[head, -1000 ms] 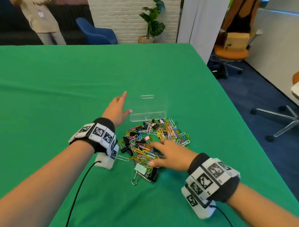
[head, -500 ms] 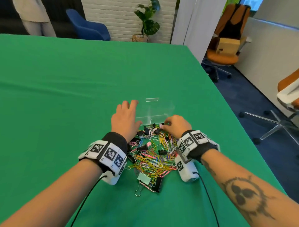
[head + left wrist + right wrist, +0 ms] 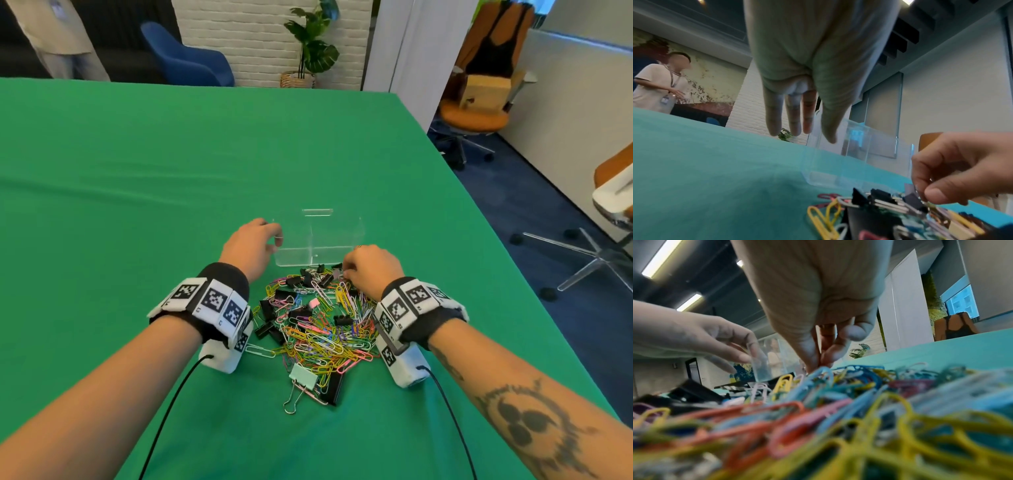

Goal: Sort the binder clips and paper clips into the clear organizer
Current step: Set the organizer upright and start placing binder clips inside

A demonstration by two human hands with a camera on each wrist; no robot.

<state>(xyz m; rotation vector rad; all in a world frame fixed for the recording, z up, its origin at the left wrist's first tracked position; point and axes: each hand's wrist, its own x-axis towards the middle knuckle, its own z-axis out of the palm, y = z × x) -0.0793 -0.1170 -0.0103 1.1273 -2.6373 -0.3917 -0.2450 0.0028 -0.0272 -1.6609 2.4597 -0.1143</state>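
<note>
The clear organizer [image 3: 320, 240] stands empty on the green table, just beyond a heap of coloured paper clips [image 3: 322, 335] mixed with black binder clips [image 3: 265, 329]. My left hand [image 3: 274, 236] is at the organizer's near left corner, its fingers fairly straight and its fingertips [image 3: 745, 356] touching the wall. My right hand [image 3: 346, 274] is at the heap's far edge, right in front of the organizer. In the left wrist view its thumb and forefinger pinch the wire handle of a small binder clip [image 3: 913, 201].
A large mint binder clip [image 3: 303, 375] and a large black one [image 3: 334, 387] lie at the heap's near edge. The table's right edge [image 3: 479, 219] drops to blue carpet with office chairs [image 3: 479, 113]. A person [image 3: 659, 86] stands beyond the far left side.
My right hand left the near side of the heap, went to its far edge and curled into a pinch. My left hand closed in on the organizer's left corner.
</note>
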